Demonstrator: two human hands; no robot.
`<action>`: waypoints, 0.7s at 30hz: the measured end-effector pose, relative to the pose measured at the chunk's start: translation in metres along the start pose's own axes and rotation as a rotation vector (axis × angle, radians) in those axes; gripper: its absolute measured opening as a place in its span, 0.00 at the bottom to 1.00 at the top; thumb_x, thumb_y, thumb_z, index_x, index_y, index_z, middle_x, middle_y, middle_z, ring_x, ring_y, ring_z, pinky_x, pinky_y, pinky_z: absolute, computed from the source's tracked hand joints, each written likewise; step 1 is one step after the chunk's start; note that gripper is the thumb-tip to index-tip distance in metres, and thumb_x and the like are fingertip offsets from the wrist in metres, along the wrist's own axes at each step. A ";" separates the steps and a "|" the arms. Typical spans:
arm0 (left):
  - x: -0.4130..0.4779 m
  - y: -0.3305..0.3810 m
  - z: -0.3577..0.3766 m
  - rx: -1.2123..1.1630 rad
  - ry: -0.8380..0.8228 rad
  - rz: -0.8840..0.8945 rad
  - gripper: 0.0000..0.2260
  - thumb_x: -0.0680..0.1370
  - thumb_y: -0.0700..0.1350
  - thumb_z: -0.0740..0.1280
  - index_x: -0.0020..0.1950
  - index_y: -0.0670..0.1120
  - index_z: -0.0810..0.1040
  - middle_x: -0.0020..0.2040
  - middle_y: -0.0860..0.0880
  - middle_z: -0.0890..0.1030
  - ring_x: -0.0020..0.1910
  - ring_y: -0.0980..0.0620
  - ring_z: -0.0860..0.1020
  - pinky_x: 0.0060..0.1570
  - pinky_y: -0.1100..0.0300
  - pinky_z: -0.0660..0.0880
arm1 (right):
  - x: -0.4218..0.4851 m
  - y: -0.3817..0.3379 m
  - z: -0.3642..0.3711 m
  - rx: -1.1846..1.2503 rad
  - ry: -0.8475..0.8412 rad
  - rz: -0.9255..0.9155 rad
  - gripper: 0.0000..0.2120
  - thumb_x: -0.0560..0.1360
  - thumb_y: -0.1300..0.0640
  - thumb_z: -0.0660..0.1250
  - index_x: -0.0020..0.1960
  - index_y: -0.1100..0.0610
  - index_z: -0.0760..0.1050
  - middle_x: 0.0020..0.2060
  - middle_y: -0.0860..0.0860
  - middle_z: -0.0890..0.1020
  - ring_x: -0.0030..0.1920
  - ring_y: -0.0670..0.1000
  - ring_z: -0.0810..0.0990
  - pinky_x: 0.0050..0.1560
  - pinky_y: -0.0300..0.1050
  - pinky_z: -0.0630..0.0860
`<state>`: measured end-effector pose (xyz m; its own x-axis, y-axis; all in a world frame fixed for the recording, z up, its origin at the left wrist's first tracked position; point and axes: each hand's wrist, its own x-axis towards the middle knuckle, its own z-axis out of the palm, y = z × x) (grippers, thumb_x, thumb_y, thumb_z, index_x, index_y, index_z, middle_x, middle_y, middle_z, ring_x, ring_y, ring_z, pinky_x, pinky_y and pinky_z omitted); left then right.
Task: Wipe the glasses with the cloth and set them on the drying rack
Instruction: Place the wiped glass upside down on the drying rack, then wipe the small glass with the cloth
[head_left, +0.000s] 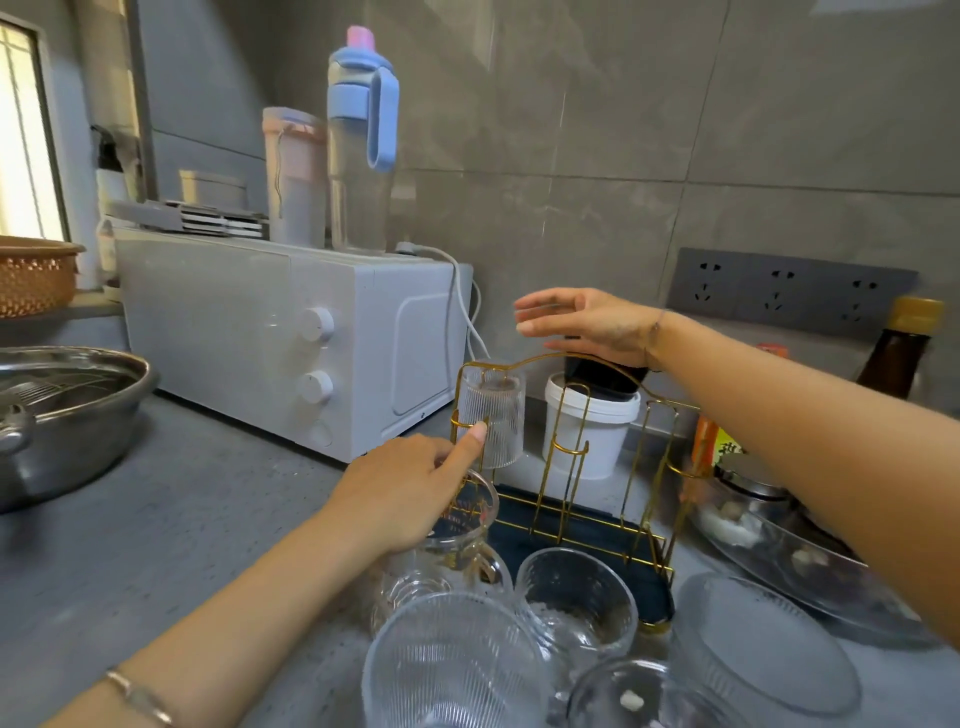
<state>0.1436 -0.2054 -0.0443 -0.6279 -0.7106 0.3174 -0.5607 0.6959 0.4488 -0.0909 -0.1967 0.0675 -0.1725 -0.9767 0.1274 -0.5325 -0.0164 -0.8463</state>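
Observation:
A gold wire drying rack (563, 441) on a dark tray stands mid-counter. A ribbed glass (493, 410) sits upside down on its left peg. My left hand (410, 488) is low beside it, thumb touching the glass's lower edge, fingers curled over a clear measuring jug (462, 519). My right hand (587, 325) hovers above the rack's top arch, fingers spread and holding nothing. In front of the rack stand a ribbed glass bowl (452, 665), a tumbler (576, 592) and a small glass (639, 696). No cloth is in view.
A white oven (280, 332) carrying two bottles stands left of the rack, and a steel basin (67, 415) sits at far left. Behind the rack is a white tub (597, 431). To the right are a ribbed glass lid (763, 639), a glass dish (779, 551) and a sauce bottle (898, 353).

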 end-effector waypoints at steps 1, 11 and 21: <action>-0.002 0.002 -0.002 -0.016 0.034 0.006 0.34 0.77 0.66 0.43 0.53 0.45 0.80 0.49 0.47 0.83 0.49 0.51 0.79 0.46 0.62 0.72 | -0.010 -0.006 0.000 -0.017 0.009 -0.011 0.19 0.71 0.61 0.72 0.62 0.53 0.75 0.60 0.50 0.78 0.63 0.47 0.75 0.67 0.46 0.70; -0.068 0.055 -0.019 -0.172 0.332 0.207 0.13 0.80 0.59 0.54 0.49 0.55 0.76 0.48 0.59 0.77 0.50 0.59 0.72 0.49 0.63 0.67 | -0.150 -0.044 0.011 -0.058 -0.031 -0.138 0.17 0.72 0.62 0.70 0.61 0.57 0.76 0.58 0.48 0.81 0.59 0.45 0.79 0.61 0.37 0.74; -0.168 0.099 0.000 -0.295 0.130 0.307 0.18 0.76 0.62 0.62 0.63 0.58 0.72 0.60 0.64 0.74 0.59 0.67 0.70 0.59 0.71 0.67 | -0.278 -0.011 0.044 0.042 -0.034 0.004 0.22 0.66 0.54 0.72 0.60 0.56 0.76 0.57 0.47 0.82 0.58 0.44 0.80 0.60 0.39 0.75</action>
<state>0.1937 -0.0174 -0.0529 -0.6572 -0.4963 0.5672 -0.1694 0.8306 0.5306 -0.0009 0.0653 0.0185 -0.1460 -0.9835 0.1070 -0.4965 -0.0208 -0.8678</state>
